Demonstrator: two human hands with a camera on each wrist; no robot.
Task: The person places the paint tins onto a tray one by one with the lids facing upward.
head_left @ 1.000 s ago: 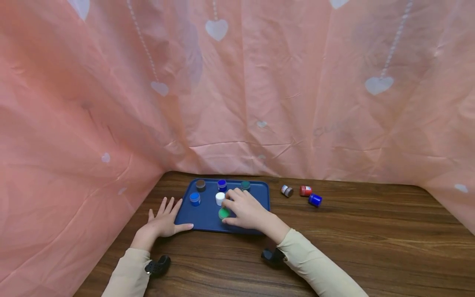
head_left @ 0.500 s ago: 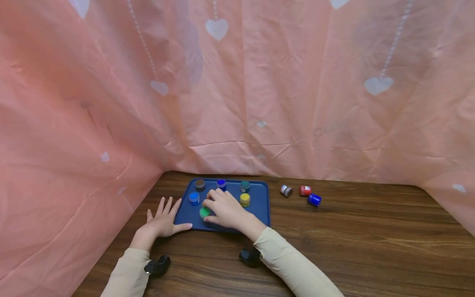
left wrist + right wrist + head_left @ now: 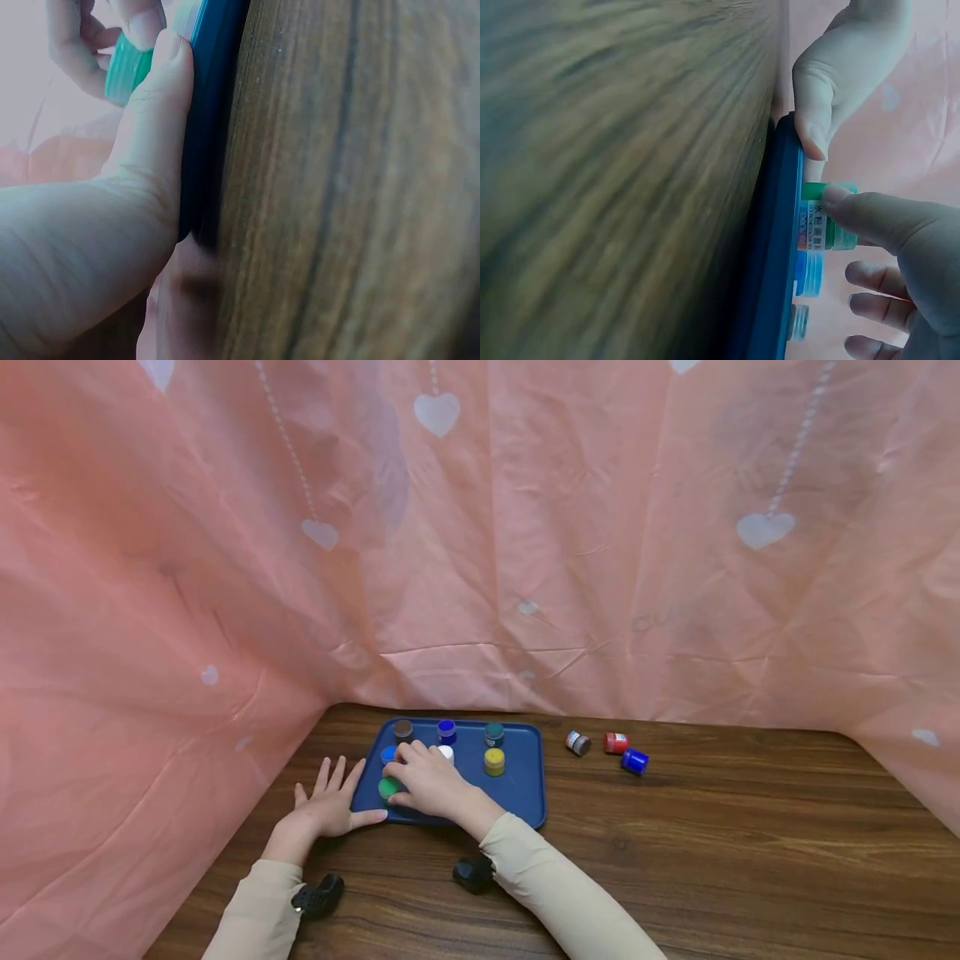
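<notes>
A blue tray (image 3: 521, 789) lies on the wooden table. My right hand (image 3: 408, 781) pinches a small green-lidded jar (image 3: 387, 788) standing at the tray's front left corner; in the right wrist view the thumb (image 3: 870, 217) presses on that green jar (image 3: 826, 225). My left hand (image 3: 327, 806) lies flat on the table, fingers spread, its thumb (image 3: 161, 112) against the tray's edge (image 3: 214, 112). Brown (image 3: 403, 727), blue (image 3: 447, 727), dark green (image 3: 493, 732), yellow (image 3: 493, 761) and white (image 3: 447, 752) jars also stand on the tray. A light blue jar (image 3: 387, 752) is partly hidden behind my fingers.
Three small jars lie on the table right of the tray: grey (image 3: 577, 742), red (image 3: 616, 742), blue (image 3: 634, 761). A pink curtain with white hearts (image 3: 480, 527) closes off the back and left side. The wooden table (image 3: 750, 860) stretches to the right.
My right hand has carried the green jar leftward across the tray to its front left corner, uncovering the yellow and white jars. The left hand has stayed put.
</notes>
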